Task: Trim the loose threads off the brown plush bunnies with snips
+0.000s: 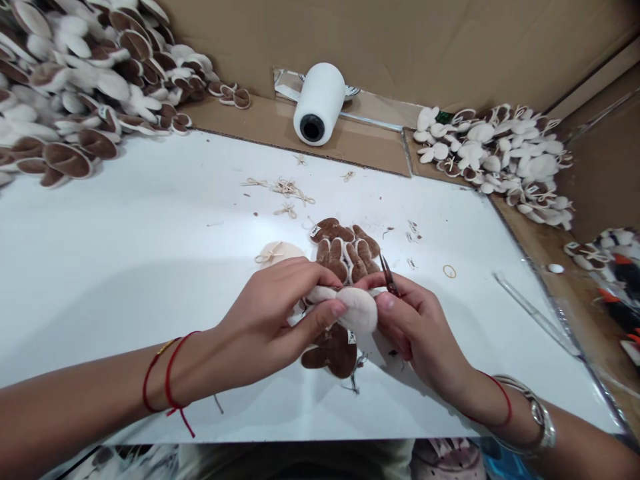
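Over a white tabletop (150, 233), left hand (273, 310) and right hand (425, 327) pinch a cream plush piece (357, 310), long axis crosswise, rounded lobe pointing right; the right also holds pointed snips (389, 281). Brown plush pieces (332, 255), then bows (287, 189), lie beyond.

Left hand (280, 312) pinching, right hand (427, 327) curled

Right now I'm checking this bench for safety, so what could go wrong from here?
The right hand holds a pointed tool while its fingers work beside the cream plush piece that the left hand pinches; a slip might prick a finger or snag the fabric. The small bows lie loose on the table and could get scattered. Dark thread scraps beside the brown plush might cling to it.
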Motion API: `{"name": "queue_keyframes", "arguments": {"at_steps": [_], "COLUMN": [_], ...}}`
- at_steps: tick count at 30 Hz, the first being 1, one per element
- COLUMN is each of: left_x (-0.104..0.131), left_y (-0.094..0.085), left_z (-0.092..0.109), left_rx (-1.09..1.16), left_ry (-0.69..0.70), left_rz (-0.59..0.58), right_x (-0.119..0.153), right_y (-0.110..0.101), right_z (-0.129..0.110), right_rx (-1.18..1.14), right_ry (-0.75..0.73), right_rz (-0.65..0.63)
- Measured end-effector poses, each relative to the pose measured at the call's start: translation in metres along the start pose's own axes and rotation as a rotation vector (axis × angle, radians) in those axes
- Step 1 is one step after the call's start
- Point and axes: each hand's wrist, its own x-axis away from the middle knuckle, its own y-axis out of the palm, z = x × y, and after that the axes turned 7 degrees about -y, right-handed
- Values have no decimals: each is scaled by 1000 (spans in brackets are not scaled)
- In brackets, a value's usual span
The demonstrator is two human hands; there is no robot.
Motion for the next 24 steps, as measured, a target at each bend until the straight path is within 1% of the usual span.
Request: {"name": "queue_keyframes", "arguments": {"at_steps": [3,5,6,7,9,12,15,18,20,24], "left_x": [-1,-1,0,0,2,5,5,4,4,5], "left_y": [0,2,2,2,2,0,0,1,1,-1], "left_z": [-1,-3,-4,-5,-5,-2,0,1,3,7], "left_rx": [47,90,103,103,52,-69,-121,-124,-96,-23], "left_ry": [-85,-128,-134,-120,-36,112,137,136,111,-3], "left_rz": [-51,-40,-15,17,94,180,221,283,278,164], "right_x": [1,2,2,2,2,2,2,2,1,3], "right_y": [2,4,5,5,6,3,0,0,0,0], "right_z": [-4,-6,-7,-7,-5,-1,2,4,5,8], "right_rx": [14,15,4,-16,-74,-174,-256,-358,-407,-369], "right_ry": [-17,1,12,25,57,93,93,85,59,-6], "right_rz": [-27,-51,-67,-87,-113,-91,-69,-108,-135,-180]}}
